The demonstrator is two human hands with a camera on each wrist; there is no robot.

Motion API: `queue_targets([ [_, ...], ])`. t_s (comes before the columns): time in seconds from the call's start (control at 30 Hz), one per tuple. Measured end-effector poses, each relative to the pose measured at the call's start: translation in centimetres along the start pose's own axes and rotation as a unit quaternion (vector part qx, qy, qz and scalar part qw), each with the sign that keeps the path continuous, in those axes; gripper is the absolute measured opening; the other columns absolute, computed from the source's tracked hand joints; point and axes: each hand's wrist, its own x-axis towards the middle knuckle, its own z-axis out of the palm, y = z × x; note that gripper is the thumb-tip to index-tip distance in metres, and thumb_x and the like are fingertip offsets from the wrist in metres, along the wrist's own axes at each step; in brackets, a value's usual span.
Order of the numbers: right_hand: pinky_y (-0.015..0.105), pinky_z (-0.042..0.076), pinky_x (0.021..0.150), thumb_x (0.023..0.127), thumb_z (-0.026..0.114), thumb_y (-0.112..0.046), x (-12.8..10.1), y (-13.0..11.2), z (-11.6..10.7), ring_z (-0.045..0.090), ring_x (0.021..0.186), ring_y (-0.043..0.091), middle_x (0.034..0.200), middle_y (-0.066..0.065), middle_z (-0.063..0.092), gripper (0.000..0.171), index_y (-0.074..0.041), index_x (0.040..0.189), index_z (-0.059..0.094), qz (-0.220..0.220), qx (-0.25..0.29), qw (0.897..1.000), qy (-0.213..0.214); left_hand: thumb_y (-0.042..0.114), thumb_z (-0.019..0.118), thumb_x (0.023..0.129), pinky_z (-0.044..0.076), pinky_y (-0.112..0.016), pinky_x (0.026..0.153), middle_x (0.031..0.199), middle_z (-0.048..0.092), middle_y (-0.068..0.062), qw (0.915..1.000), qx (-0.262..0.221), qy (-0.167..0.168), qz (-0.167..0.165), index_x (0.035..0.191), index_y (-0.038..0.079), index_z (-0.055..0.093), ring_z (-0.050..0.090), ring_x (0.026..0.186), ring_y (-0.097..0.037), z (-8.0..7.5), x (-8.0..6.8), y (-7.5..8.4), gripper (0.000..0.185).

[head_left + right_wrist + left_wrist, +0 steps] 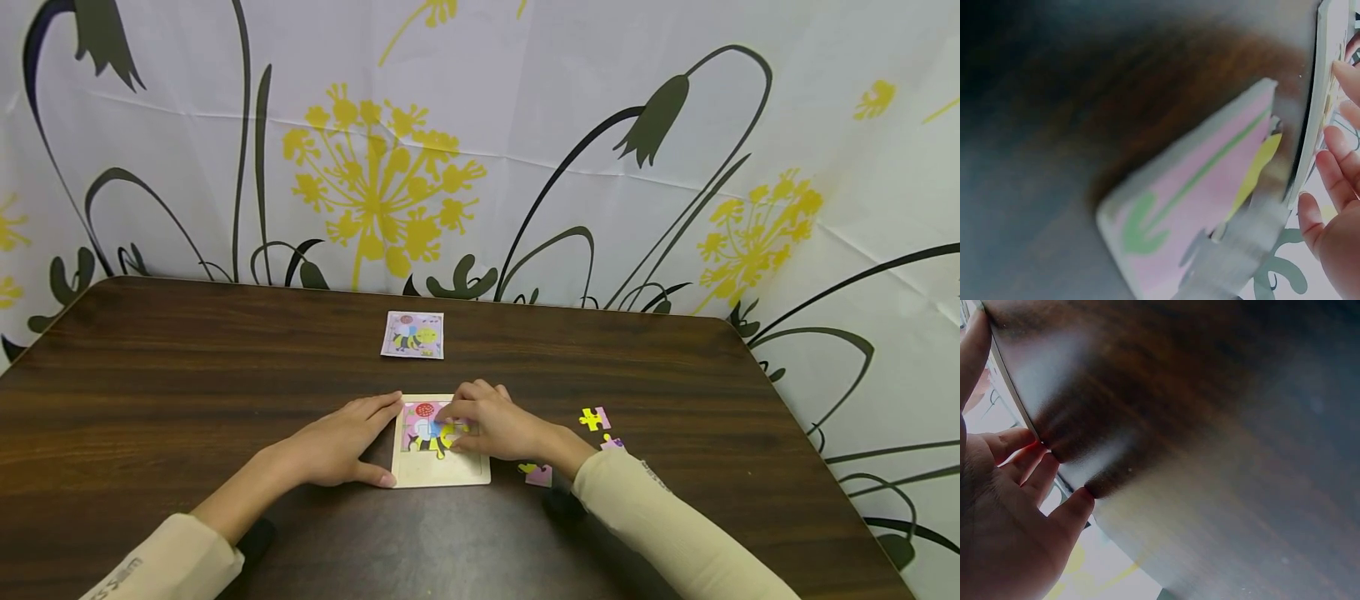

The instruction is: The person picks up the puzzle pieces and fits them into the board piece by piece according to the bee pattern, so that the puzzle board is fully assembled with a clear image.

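Note:
A wooden tray puzzle (442, 475) lies on the table, its upper part filled with pieces of a bee picture and its lower part bare wood. My left hand (337, 440) rests at the tray's left side, fingertips at the upper left corner and thumb at the lower left. Those fingers reach the tray edge in the left wrist view too. Over the tray's right half, my right hand (497, 423) pinches a yellow puzzle piece (449, 434) between thumb and index finger, at the bee's head. The hand hides the tray's upper right part.
Loose puzzle pieces lie to the right: a yellow and pink one (592, 419), another (611, 442) by the right sleeve, and a pink one (538, 476) near the tray. A square picture card (413, 335) of the bee lies behind the tray. A flowered curtain (555, 167) hangs behind the table.

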Motion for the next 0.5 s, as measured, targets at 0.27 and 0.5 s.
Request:
queue_targets([
  [0.27,0.029,0.026,0.073,0.082,0.069,-0.021,-0.08,-0.08,0.00,0.041,0.095,0.014,0.099,-0.001,0.051,0.025,-0.017,0.107,0.068,-0.006,0.010,1.000,0.001,0.048,0.068,0.076,0.027,-0.055,0.099,0.145,0.025,-0.019,1.0000,0.002,0.002,0.002,0.139,-0.004,0.030,0.025,0.129,-0.039,0.00,-0.01,-0.01,0.090],
  [0.5,0.030,0.025,0.074,0.082,0.070,-0.022,-0.05,-0.13,0.03,0.041,0.095,0.014,0.099,-0.001,0.051,0.026,-0.018,0.107,0.068,-0.001,0.005,1.000,0.000,0.048,0.068,0.076,0.027,-0.055,0.099,0.145,0.025,-0.019,1.0000,0.002,0.002,0.000,0.139,-0.004,0.031,0.025,0.129,-0.039,0.07,0.00,-0.05,0.090],
])
